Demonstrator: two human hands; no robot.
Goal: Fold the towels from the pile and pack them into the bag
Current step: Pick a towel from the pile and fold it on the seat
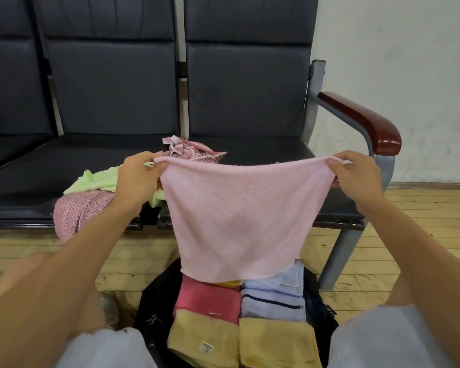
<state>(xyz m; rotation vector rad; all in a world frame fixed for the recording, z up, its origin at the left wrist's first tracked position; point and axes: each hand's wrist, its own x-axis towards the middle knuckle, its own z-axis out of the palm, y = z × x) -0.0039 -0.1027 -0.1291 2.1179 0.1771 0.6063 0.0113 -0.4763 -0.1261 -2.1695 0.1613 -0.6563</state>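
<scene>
I see the pink towel (pixel 239 216) stretched in the air over the open bag (pixel 154 296), my left hand (pixel 137 173) and right hand (pixel 356 176) each pinching 1 top corner; the pile (pixel 85 208) lies behind on the counter (pixel 64 160).
</scene>
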